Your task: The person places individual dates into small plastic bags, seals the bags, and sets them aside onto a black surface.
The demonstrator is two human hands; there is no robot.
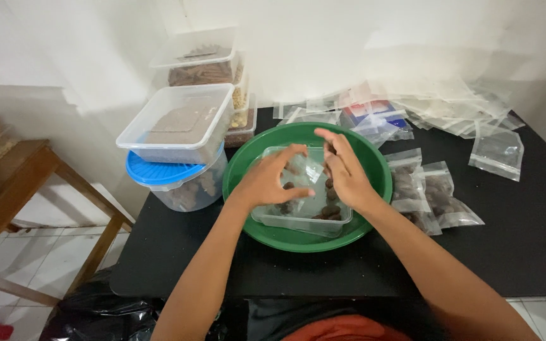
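Black table (526, 240); clear bag (304, 169) (empty) between fingers (298, 151).

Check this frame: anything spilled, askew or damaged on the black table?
Nothing spilled or damaged. Only the empty clear bags look untidy, strewn loosely at the table's far edge. Left hand and right hand hold a small clear bag over the clear container in the green bowl.

Bright light washes out the white wall (361, 50); the picture is slightly soft, and edges bend outward.
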